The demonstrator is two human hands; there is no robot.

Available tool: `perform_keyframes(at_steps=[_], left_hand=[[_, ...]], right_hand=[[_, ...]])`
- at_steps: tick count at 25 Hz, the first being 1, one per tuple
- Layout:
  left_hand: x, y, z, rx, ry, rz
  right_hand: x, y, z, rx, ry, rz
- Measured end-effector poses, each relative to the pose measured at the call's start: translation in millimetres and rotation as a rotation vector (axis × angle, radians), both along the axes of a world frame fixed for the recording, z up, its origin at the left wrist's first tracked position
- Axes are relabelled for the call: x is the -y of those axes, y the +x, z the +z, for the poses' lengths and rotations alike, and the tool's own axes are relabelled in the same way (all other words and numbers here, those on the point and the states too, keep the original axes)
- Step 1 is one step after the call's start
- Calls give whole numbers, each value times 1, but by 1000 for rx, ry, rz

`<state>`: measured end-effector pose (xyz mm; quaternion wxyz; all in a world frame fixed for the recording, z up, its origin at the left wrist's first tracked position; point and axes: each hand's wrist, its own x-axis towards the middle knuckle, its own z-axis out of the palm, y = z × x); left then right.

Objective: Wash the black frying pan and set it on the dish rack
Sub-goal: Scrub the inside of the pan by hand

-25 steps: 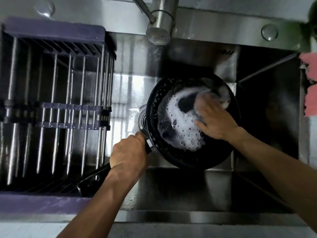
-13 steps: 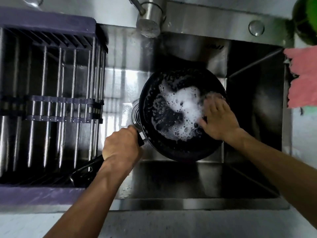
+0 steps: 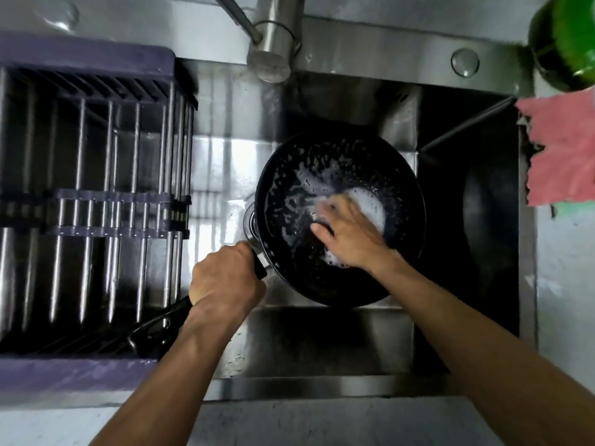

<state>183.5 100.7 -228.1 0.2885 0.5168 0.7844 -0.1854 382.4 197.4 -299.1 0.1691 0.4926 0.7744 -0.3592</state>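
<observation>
Firmly, left hand (image 3: 225, 278) fingers clench the pan handle (image 3: 161, 326) — right hand (image 3: 351, 239) fingers, blurred, press inside the soapy frying pan (image 3: 402, 201).

Soapy black frying pan (image 3: 325, 281) over sink (image 3: 322, 349)

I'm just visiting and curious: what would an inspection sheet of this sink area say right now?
Surface: steel sink, wet, with a concrete ledge in front.
Job's things: black frying pan held over the basin, white soap foam inside; dish rack at the left holds no pan yet.
Clutter: pink cloth hangs at the sink's right edge; green bottle in the far right corner.
Hands: left hand grips the pan's handle; right hand is inside the pan, scrubbing; whatever it holds is blurred.
Cables: nothing seen.
Surroundings: faucet above the basin; no water stream visible.
</observation>
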Motion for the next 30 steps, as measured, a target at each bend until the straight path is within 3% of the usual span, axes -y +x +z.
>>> perform_keyframes(at_steps=[2,4,6,9,12,14,16,18,20,21,22,24,25,27,28,29,30], left_hand=[[1,0,1,0,2,-23],[2,-1,2,0,19,-38],[1,0,-2,4,2,-36],[0,-1,-4,13,-15,-14],[2,-1,0,0,3,-43],[3,0,-1,-3,8,-53],[2,-1,-3,4,10,-41],[1,0,-2,1,-1,-32],[0,1,-1,1,9,-53],[1,2,0,-10,0,-67],[2,2,-1,-15,-11,-71],[1,1,-4,-14,-21,-58],[1,0,-5,-15,-21,-52],[2,2,-7,-10,-16,-48],[1,1,-7,-5,-14,-50],[2,1,-5,-5,-18,-50],[2,0,-5,-7,-15,-51]], right_hand=[[22,25,2,89,-53,-108],[56,13,11,-113,-373,-54],[29,-12,3,-244,-368,8],[-26,0,3,20,-197,-58],[32,24,15,119,-288,92],[41,-11,8,-127,-382,66],[-3,-32,7,-184,-322,-60],[-23,1,1,-13,-204,-132],[18,33,-2,131,-187,-29],[44,17,-2,52,-285,14],[62,-12,-4,-148,-428,-9],[49,-83,-3,-589,-586,-334],[22,-97,4,-647,-497,-422],[-8,-77,-4,-456,-257,-436],[-5,-64,-7,-265,-155,-436],[9,-52,-3,-105,-186,-373],[24,-54,0,-106,-265,-280]])
